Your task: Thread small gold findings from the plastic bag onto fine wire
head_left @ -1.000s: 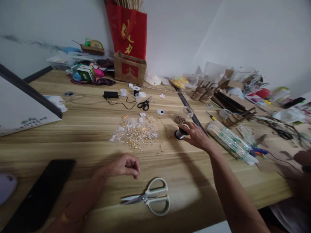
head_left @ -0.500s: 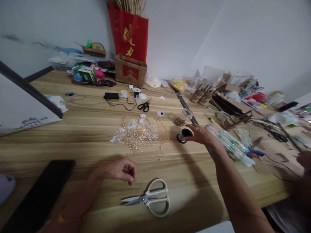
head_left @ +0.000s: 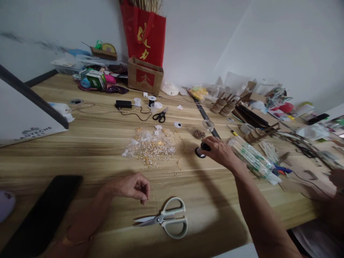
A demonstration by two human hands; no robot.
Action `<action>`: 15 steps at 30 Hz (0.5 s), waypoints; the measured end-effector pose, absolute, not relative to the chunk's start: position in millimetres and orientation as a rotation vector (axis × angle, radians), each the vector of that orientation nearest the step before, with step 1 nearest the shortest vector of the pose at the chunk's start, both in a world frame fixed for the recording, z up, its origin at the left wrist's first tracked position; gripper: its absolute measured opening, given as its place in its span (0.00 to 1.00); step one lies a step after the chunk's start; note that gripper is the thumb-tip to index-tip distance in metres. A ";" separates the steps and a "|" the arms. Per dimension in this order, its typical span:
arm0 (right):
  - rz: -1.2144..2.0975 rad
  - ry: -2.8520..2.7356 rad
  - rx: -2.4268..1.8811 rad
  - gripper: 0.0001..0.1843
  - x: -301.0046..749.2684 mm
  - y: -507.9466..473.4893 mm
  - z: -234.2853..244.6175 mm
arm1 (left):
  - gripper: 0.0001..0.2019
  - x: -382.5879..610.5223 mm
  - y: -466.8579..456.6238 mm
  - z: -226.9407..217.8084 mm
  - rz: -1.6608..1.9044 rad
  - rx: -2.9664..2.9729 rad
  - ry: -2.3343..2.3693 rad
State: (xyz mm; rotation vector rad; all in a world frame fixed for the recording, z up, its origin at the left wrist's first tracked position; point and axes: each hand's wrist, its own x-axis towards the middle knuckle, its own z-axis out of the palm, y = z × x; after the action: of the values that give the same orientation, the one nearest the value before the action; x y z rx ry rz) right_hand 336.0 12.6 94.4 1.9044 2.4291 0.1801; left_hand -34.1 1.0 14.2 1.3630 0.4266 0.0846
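Observation:
My right hand (head_left: pixel 219 152) is closed around the upper part of a small black spool (head_left: pixel 200 152), which stands on the table. My left hand (head_left: pixel 137 188) hovers low over the wood, thumb and fingers pinched together. Whatever sits between those fingertips is too small to make out; a faint thin line shows just right of them. Below it lies a pair of scissors (head_left: pixel 161 218) with pale handles, blades slightly apart. Gold and silver beads (head_left: pixel 152 154) are heaped among clear plastic bags, beyond my left hand. Between heap and spool runs a thin gold chain (head_left: pixel 179 165).
A dish of brown beads (head_left: pixel 199 134) stands just behind the spool. Black scissors (head_left: pixel 160 115) and a black adapter (head_left: pixel 123 104) lie farther back. At left is a dark phone-like slab (head_left: pixel 44 215); at right, a bag of green-and-white sticks (head_left: pixel 251 157). Another person's arm (head_left: pixel 337 179) shows far right.
My right hand has closed its fingers over the spool's top, where they were spread beside it before. My left hand and the scissors stay nearly in place.

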 end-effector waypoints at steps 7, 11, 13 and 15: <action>-0.241 2.490 1.541 0.10 285.8 -19.3 64.7 | 0.11 -34.5 0.5 16.4 0.062 1.361 0.408; -0.204 2.413 1.549 0.12 266.4 -27.0 54.7 | 0.13 -35.0 0.2 16.8 0.034 1.349 0.406; -0.157 2.396 1.573 0.12 261.6 -28.8 52.9 | 0.13 -35.0 0.0 16.1 0.041 1.356 0.408; -0.149 2.391 1.592 0.11 259.2 -30.3 51.0 | 0.13 -34.8 -0.3 15.5 0.055 1.362 0.410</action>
State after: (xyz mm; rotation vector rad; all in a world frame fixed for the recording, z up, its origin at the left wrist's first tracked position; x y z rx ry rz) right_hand 259.2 -30.3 51.0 1.5919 2.3913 -0.1486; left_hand -34.8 -0.3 15.5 1.3620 0.4099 0.0551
